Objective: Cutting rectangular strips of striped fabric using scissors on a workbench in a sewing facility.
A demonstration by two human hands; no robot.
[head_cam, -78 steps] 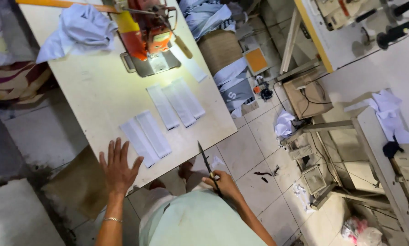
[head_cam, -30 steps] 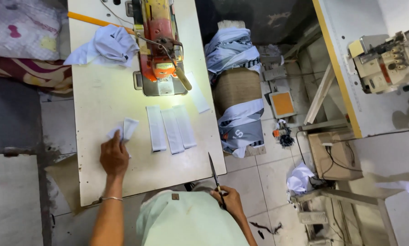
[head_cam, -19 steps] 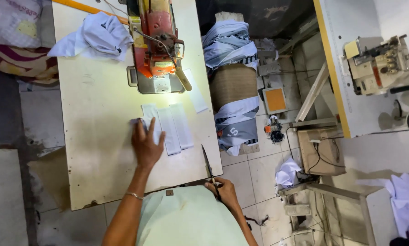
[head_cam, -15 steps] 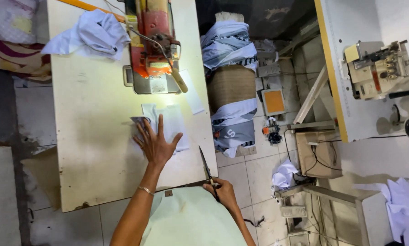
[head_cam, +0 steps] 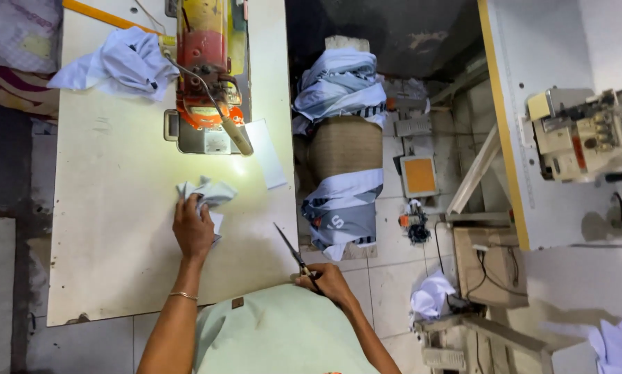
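Observation:
My left hand [head_cam: 192, 228] rests on the cream sewing table [head_cam: 110, 228] and grips a bunch of small pale-blue fabric pieces [head_cam: 208, 192], gathered into a crumpled heap just in front of the sewing machine [head_cam: 203, 76]. My right hand [head_cam: 328, 282] is at the table's near right corner, closed on the handles of a pair of scissors [head_cam: 291, 252] whose blades point up and to the left over the table edge. One white rectangular fabric piece [head_cam: 267, 152] lies loose by the machine's right side.
A crumpled white-blue cloth [head_cam: 117, 62] lies left of the machine. A sack with bundled fabric [head_cam: 342, 152] stands on the tiled floor to the right of the table. Another table with a white overlock machine [head_cam: 578, 131] is at the far right. Cloth scraps [head_cam: 429, 298] lie on the floor.
The flat strips that lay spread on the table have been swept together by my left hand into one bunch. My right hand has kept holding the scissors at the table corner.

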